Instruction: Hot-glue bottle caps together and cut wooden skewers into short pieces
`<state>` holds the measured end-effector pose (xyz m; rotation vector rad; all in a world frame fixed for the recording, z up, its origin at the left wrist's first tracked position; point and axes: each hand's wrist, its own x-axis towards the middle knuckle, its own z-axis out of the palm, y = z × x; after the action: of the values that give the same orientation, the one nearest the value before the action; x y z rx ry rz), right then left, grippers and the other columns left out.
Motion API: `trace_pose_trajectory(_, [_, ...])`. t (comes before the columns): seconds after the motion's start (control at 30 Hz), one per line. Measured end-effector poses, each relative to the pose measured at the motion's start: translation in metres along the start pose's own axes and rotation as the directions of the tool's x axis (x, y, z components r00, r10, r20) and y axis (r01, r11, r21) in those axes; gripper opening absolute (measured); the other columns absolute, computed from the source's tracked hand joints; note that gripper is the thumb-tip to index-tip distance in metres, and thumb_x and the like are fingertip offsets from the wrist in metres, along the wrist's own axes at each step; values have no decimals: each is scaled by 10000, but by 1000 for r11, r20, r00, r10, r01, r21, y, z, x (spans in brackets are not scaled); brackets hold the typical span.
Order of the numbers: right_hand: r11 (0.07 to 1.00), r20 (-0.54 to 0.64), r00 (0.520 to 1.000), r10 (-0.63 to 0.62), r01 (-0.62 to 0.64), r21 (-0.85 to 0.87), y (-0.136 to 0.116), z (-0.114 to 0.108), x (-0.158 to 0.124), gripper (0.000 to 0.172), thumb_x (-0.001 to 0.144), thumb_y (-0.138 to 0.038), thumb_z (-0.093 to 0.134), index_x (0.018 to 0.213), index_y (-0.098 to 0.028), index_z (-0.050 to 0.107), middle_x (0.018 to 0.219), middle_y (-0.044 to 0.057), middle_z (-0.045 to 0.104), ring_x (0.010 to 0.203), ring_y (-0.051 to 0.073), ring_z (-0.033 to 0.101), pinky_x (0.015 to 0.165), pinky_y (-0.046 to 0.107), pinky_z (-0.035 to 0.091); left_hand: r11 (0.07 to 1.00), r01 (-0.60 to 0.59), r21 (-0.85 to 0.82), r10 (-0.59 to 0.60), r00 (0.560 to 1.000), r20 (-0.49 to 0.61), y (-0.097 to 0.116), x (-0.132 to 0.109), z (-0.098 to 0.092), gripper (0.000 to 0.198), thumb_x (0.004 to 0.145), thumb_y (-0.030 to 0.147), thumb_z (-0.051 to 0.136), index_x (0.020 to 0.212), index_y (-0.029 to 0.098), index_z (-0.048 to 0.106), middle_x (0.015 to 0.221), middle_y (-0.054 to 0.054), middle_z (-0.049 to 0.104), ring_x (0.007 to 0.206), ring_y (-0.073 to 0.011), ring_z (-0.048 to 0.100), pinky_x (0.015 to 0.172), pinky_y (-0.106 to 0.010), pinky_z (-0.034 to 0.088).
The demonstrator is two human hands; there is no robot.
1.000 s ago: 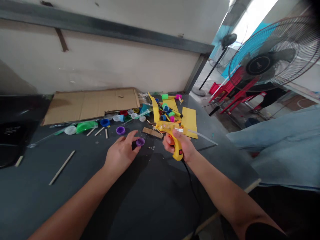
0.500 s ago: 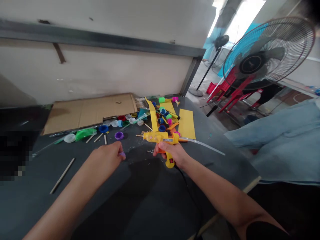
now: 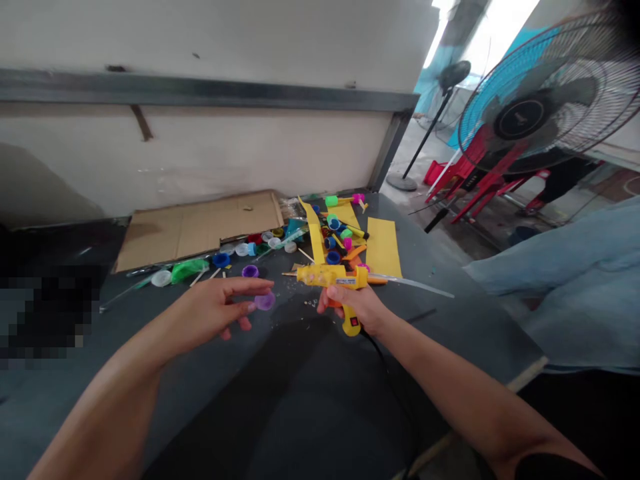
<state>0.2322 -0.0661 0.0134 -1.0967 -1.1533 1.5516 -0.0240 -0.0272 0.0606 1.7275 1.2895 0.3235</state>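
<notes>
My right hand (image 3: pixel 357 307) grips a yellow hot glue gun (image 3: pixel 330 277) by its handle, nozzle pointing left, a clear glue stick trailing out the back to the right. My left hand (image 3: pixel 215 310) is just left of the nozzle, fingers pinching a small purple bottle cap (image 3: pixel 265 301) at their tips above the dark table (image 3: pixel 310 400). Another purple cap (image 3: pixel 250 271) lies on the table just beyond the left hand.
Many coloured bottle caps (image 3: pixel 280 240), wooden sticks and yellow paper strips (image 3: pixel 384 245) litter the far table. Flat cardboard (image 3: pixel 200 227) lies against the wall. A standing fan (image 3: pixel 545 100) and red chairs are at right. Someone's light blue sleeve (image 3: pixel 570 287) borders the right edge.
My left hand picked the purple cap off the table and brought it toward the glue gun's nozzle. The right hand turned the gun level, nozzle pointing left.
</notes>
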Motion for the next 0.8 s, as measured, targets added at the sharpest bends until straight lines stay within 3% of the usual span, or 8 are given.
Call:
trace_pose_trajectory(0.1, [1000,11,1000,-1,1,-4,0,1,0,400,667,-549,704,621,-157,638,625,46,672,456,83,445,415,223,334,995,34,-90,-42,996,-80,-6,12,7,467,732,286,586,1196,255,629,1050,-74,720,517,-127,603,374,-211,420])
trace_pose_trajectory(0.17, [1000,20,1000,2,-2,6,0,2,-1,392,661,-544,711,622,-160,641,619,45,668,461,84,445,418,222,329,991,-5,-131,-14,989,-146,-16,23,14,486,720,285,604,1204,241,616,990,-81,723,496,-118,564,380,-215,390])
trace_pose_trajectory(0.27, [1000,29,1000,-4,4,14,0,1,-1,390,663,-542,714,618,-161,642,622,46,663,455,78,434,420,221,321,981,-114,-159,74,968,-239,-27,30,16,480,704,248,613,1183,231,629,953,-74,720,502,-107,519,478,-248,456])
trace_pose_trajectory(0.4, [1000,18,1000,3,-3,8,1,-1,0,398,673,-546,706,622,-157,640,619,43,663,439,71,426,416,219,312,975,-187,-123,124,909,-397,-18,15,0,507,731,236,640,1235,281,602,1081,-54,689,537,-91,466,418,-198,380])
trace_pose_trajectory(0.5, [1000,15,1000,18,-18,-9,3,-2,1,398,670,-548,704,635,-156,645,625,40,671,434,69,424,413,218,312,894,-333,-300,160,862,-480,-6,1,-12,386,702,183,704,1080,263,692,982,-29,684,606,-91,492,433,-180,377])
trace_pose_trajectory(0.6, [999,23,999,26,-25,-25,6,-1,1,392,668,-546,703,641,-158,652,634,37,677,433,69,425,409,216,309,762,-433,-482,141,837,-529,-3,-1,-13,243,664,119,731,883,223,735,840,-10,673,736,-115,584,607,-218,482])
trace_pose_trajectory(0.7, [999,32,999,29,-28,-20,7,-1,1,383,669,-541,703,635,-163,653,635,35,679,435,67,430,412,213,314,759,-446,-475,127,816,-564,-3,1,-10,208,690,102,715,871,203,738,837,-14,694,838,-128,625,824,-278,488])
trace_pose_trajectory(0.8, [1000,34,999,15,-15,-13,5,0,1,378,671,-534,704,621,-164,646,626,35,673,438,67,434,418,212,324,754,-531,-385,157,716,-680,4,-6,-13,179,712,127,708,880,188,728,837,-27,701,855,-168,649,904,-375,484])
